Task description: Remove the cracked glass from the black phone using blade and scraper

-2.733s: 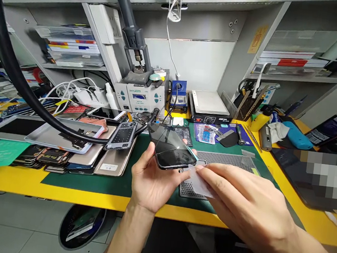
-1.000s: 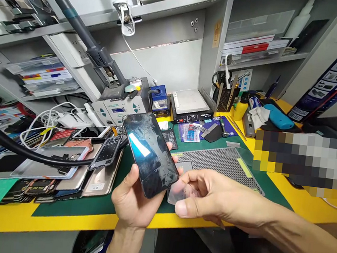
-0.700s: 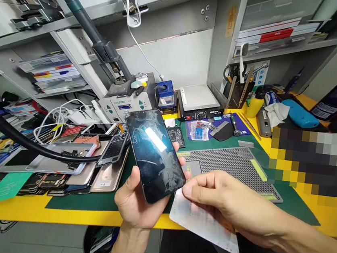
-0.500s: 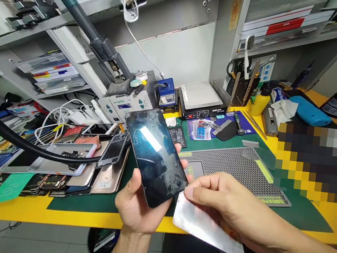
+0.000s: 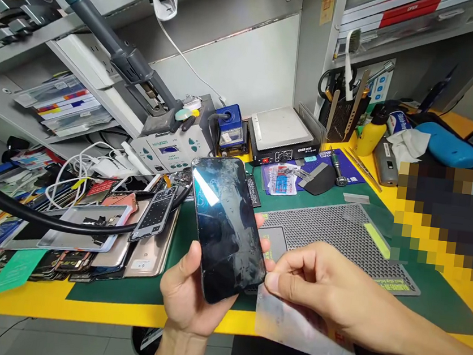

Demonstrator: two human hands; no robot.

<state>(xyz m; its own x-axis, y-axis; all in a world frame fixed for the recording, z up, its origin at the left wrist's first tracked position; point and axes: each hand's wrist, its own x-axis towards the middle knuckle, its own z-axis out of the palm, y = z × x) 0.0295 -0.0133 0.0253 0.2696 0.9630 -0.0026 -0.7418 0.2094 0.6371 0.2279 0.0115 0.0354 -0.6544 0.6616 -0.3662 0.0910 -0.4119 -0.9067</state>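
Observation:
A dark smartphone (image 5: 227,239) with a smeared, glossy screen rests tilted in my left hand (image 5: 194,301). The thumb is on its left edge and fingertips show along its right edge. My right hand (image 5: 318,284) pinches a thin, translucent sheet (image 5: 299,333) between thumb and forefinger. Its pinched corner meets the phone's lower right corner; whether sheet and phone are joined there I cannot tell. Faint red print shows on the sheet, which hangs below the right hand over the table's front edge.
Under the hands lies a green mat (image 5: 141,298) with a perforated grey pad (image 5: 332,234). Phones and parts are piled on the left, crossed by a black hose (image 5: 44,218). Behind stand a control unit (image 5: 172,141) and a flat heating plate (image 5: 282,131). A yellow bottle (image 5: 372,133) stands right.
The phone has turned more upright, and its screen reflection has shifted. Both hands appear slightly lower and further right, with the sheet still pinched. The whole view has moved a little.

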